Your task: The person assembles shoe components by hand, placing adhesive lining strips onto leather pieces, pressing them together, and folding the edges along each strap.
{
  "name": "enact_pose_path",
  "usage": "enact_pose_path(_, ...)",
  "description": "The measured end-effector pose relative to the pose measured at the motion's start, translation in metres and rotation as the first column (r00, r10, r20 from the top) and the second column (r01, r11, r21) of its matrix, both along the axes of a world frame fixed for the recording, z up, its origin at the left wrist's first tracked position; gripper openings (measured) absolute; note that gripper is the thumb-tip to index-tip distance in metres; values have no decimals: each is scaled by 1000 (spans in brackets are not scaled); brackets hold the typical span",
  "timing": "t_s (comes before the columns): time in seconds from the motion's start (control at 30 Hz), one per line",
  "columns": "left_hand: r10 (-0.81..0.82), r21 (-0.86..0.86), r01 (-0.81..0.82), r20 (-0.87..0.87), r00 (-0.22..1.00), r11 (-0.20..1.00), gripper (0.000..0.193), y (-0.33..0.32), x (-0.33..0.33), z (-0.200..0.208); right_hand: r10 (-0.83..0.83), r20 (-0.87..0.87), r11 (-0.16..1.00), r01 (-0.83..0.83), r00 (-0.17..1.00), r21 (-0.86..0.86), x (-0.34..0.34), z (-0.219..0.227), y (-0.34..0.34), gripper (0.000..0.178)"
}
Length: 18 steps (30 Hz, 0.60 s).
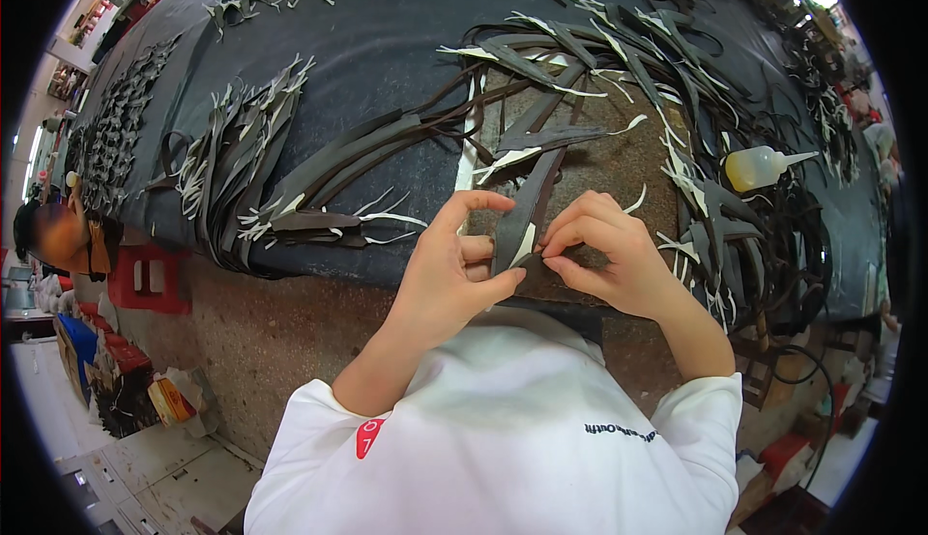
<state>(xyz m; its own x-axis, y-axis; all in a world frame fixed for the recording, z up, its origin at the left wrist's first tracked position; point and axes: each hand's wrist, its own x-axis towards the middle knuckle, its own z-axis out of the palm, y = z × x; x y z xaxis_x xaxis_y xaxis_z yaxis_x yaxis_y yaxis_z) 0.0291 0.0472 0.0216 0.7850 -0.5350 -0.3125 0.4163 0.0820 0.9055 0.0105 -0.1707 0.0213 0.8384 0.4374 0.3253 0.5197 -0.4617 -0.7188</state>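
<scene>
Bundled dark strips (253,144) and a squeeze bottle (755,169) on a long covered table (377,61) show a workshop.

Red stool (150,301), speckled floor (280,342), yellowish nozzle bottle (754,169), black cable (830,409)

1 dark grey strip (519,216), partly white at its near end, slants over a brown board (633,173).

White shirt (503,438): red patch (368,437) w/ white chars, L side; dark lettering (617,430), R side, partly unclear.
</scene>
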Motion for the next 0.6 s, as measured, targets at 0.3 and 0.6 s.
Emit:
enact_pose_path(0.3, -10, 49, 6, 76, 997, 999, 51, -2, -3, -5, 5, 18, 999, -5, 1000, -37, 3, -2, 3, 20)
enact_pose_path(0.6, 33, 43, -38, 101, 994, 998, 54, -3, -6, -15, 92, 173, 976, -55, 981, -209, 6, -11, 7, 24)
